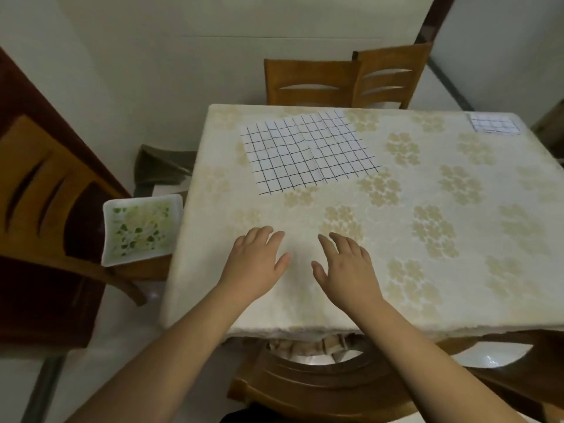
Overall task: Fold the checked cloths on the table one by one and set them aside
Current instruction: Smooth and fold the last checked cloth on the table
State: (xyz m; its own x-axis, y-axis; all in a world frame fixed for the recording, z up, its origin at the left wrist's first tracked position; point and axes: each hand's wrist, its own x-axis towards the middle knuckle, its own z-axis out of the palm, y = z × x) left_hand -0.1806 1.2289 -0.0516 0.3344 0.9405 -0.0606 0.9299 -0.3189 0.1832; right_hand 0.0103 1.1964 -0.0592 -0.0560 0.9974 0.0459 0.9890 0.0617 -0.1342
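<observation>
Both hands, left (254,264) and right (348,270), hover open (holding nothing) by the table's (457,294) near edge; next, reach for the flat cloth (308,151) toward the far-left corner.

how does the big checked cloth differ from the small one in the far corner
The big cloth lies spread open on the far left part of the table; the small cloth sits at the far right corner, apparently folded. The big one covers far more area. Its lines look black, the small one's bluish. Both are white with a grid, and neither hand touches them.
</observation>
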